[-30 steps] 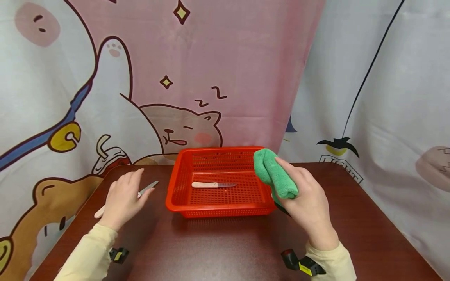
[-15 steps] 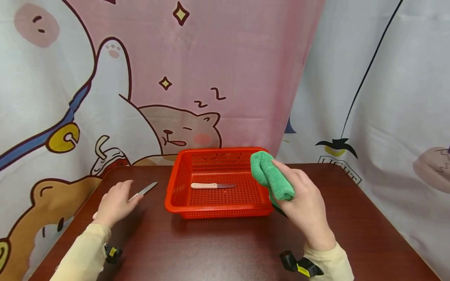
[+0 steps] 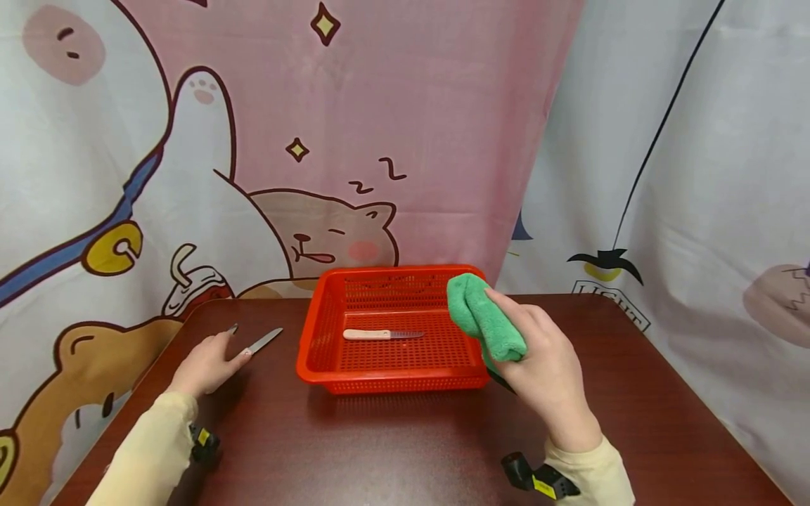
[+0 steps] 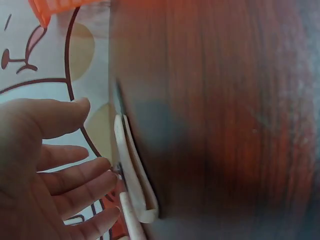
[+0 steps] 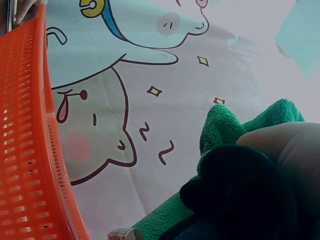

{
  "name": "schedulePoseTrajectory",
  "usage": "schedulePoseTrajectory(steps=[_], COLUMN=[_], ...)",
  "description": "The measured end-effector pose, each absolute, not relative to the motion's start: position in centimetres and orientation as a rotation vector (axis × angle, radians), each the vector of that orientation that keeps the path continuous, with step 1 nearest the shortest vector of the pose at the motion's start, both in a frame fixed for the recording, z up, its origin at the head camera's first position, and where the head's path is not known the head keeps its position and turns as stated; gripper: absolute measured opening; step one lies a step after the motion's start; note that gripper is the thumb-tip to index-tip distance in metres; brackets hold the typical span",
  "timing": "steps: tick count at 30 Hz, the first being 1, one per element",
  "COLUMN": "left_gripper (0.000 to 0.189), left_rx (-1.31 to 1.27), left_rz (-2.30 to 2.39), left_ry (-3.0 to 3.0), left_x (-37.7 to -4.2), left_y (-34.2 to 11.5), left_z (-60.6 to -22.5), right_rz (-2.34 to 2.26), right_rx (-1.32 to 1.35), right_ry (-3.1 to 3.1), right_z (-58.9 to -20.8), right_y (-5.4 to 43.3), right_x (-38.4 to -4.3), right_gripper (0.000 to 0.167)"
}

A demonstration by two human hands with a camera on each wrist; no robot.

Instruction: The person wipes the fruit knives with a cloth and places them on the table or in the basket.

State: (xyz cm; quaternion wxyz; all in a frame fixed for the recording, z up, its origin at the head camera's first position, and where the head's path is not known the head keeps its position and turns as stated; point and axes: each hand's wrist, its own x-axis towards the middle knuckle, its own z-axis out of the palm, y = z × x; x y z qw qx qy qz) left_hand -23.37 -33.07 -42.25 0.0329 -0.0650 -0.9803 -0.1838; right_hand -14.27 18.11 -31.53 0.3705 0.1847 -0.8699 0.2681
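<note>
Low over the table's left side is my left hand (image 3: 205, 365), fingers loosely extended and thumb apart. Its fingertips come right up to two knives with pale handles. The nearer knife (image 4: 131, 172) shows its slotted handle and a short stretch of blade in the left wrist view; the second knife's handle (image 4: 131, 217) lies just behind it, partly hidden. From the head, one blade (image 3: 266, 340) sticks out past my thumb. My right hand (image 3: 547, 365) grips a folded green cloth (image 3: 484, 316), held up at the basket's right rim. A white tag (image 5: 125, 234) hangs by the cloth.
A red plastic basket (image 3: 405, 384) stands at the table's back middle. Inside it lies a knife (image 3: 370, 335) with a pale handle and serrated blade. The dark wooden table (image 3: 392, 450) ends at a cartoon-printed curtain (image 3: 443, 126).
My left hand has moved left and down onto the knives, and a second blade tip now shows beyond its fingers. The right hand, still gripping the cloth, has shifted slightly left.
</note>
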Motion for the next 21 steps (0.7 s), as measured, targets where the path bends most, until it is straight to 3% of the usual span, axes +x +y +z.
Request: schedulePoseTrajectory(steps=[21], left_gripper=[0.028], left_rx=[-0.116], left_rz=[-0.566], left_ry=[-3.08], left_x=[-25.4], left_y=[-34.6], left_z=[-44.1], right_rz=[0.662], right_rx=[0.507], right_ry=[-2.232], right_z=[-31.7], right_y=[17.8], right_x=[-14.4], right_gripper=[0.079])
